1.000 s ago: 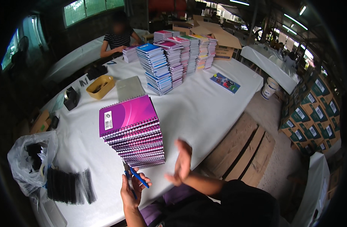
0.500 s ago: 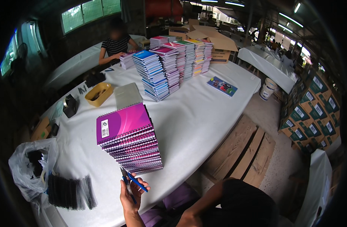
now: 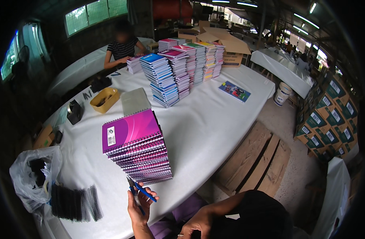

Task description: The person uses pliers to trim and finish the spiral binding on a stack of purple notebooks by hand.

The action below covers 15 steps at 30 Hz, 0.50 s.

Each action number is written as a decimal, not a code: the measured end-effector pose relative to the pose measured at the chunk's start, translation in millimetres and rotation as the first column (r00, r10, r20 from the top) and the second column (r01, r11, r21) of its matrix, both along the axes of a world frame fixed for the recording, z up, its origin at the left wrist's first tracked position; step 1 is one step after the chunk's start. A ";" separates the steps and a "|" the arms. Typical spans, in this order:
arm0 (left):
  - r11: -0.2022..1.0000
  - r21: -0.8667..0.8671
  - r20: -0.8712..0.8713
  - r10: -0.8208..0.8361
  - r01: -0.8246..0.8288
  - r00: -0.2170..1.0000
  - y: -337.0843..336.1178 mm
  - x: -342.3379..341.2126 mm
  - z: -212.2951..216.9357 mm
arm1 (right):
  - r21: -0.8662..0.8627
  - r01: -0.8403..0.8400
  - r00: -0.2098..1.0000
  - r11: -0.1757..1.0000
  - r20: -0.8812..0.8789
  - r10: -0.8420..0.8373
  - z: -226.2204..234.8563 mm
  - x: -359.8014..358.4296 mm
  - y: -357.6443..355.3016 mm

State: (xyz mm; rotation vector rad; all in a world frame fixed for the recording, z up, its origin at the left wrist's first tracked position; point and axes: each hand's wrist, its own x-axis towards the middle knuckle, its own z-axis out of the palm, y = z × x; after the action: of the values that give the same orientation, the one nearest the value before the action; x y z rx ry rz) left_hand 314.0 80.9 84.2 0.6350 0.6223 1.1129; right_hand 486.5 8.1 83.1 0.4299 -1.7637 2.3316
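My left hand (image 3: 139, 205) is closed around a pair of pliers (image 3: 146, 192) with blue handles, whose jaws point up at the near base of a tall notebook stack. The stack is of spiral-bound notebooks (image 3: 136, 127) with purple-pink covers, leaning slightly, with a white label on the top cover. At the lower edge my right hand (image 3: 197, 223) is bent with fingers curled, close to my lap. Its fingertips are partly cut off by the frame, and what they hold, if anything, I cannot make out.
Black spiral coils (image 3: 73, 203) lie by a plastic bag (image 3: 33, 175) at left. Beyond are a yellow tray (image 3: 105, 100), a tape dispenser (image 3: 74, 111), tall notebook stacks (image 3: 160, 81) and a lone blue notebook (image 3: 235, 92). A person (image 3: 124, 46) sits opposite. A wooden bench (image 3: 254, 159) stands right.
My right hand has moved left and come further into view at the lower edge. The left hand, pliers and notebook stack keep practically the same place.
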 end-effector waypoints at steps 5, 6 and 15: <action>1.000 -0.017 -0.005 0.021 -0.021 1.000 -0.2 -1.1 1.6 | 0.075 0.023 0.999 0.997 0.047 -0.027 13.2 8.1 7.7; 1.000 -0.025 0.033 0.014 -0.013 0.999 3.9 -2.5 0.9 | 0.093 0.023 0.998 0.995 0.051 -0.028 13.3 7.8 8.6; 0.997 -0.078 0.079 0.021 -0.015 0.997 8.0 -6.1 12.7 | 0.078 0.029 0.992 0.997 -0.128 -0.018 40.1 -13.6 -14.8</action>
State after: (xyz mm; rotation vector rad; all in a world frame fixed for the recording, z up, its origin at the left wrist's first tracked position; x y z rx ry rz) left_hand 307.9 88.9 96.9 0.5168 0.6009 1.1202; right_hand 472.9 -6.7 123.3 0.5545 -1.7954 2.1719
